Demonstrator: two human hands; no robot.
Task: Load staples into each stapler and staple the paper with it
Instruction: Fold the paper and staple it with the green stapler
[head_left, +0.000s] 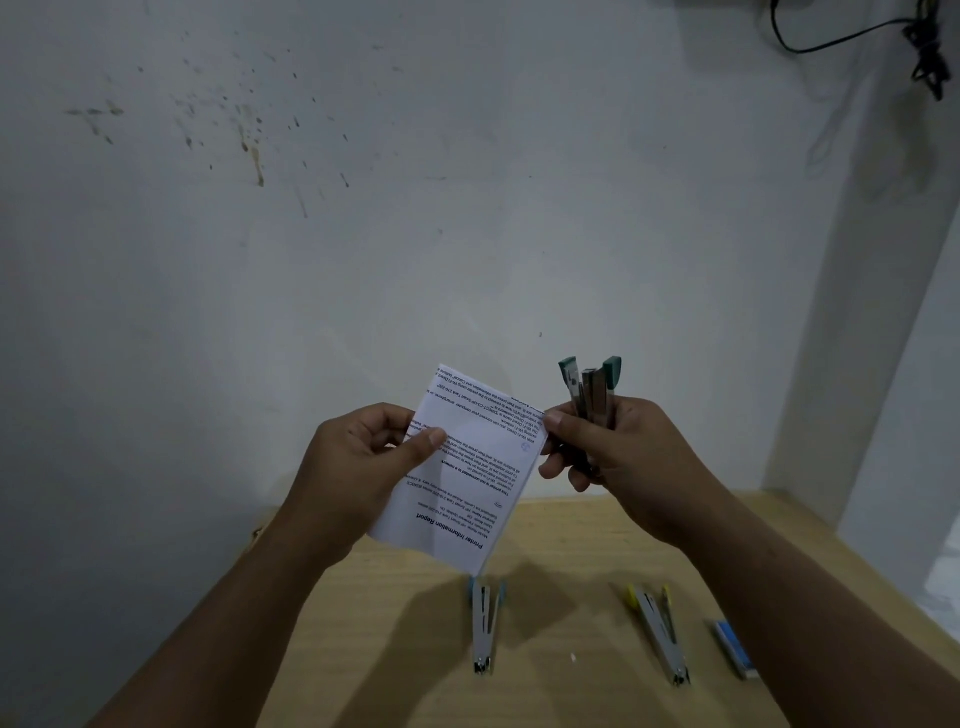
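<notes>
My left hand (371, 449) pinches a folded printed paper (462, 467) by its left edge, held up in front of the wall. My right hand (602, 441) grips a green-tipped metal stapler (592, 387) upright, its tips pointing up, and its thumb touches the paper's right edge. On the wooden table (571, 545) below lie a blue-tipped stapler (485, 623) and, to its right, a yellow-tipped stapler (660, 631), both spread open. A small blue and white staple box (733, 649) lies right of the yellow one.
A grey-white wall with stains rises right behind the table. A white pillar (857, 312) stands at the right, with a black cable (924, 47) hanging at the top right. The table's left edge runs diagonally under my left forearm.
</notes>
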